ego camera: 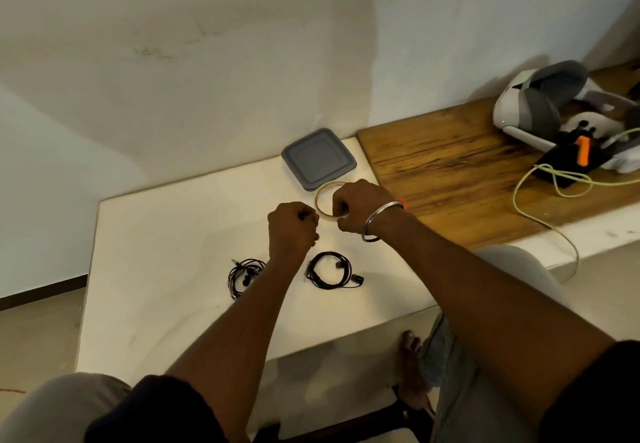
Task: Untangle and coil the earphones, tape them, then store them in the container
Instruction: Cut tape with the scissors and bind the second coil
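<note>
Two hands fisted, right gripping tape roll, left contents unclear, container at table's far edge.

White headset, yellowish cable, perhaps a phone, on wooden board.

No readable text anywhere

Nothing legible appears on the grey container lid, the tape roll or the white headset (surfaces plain or too blurred to tell).
</note>
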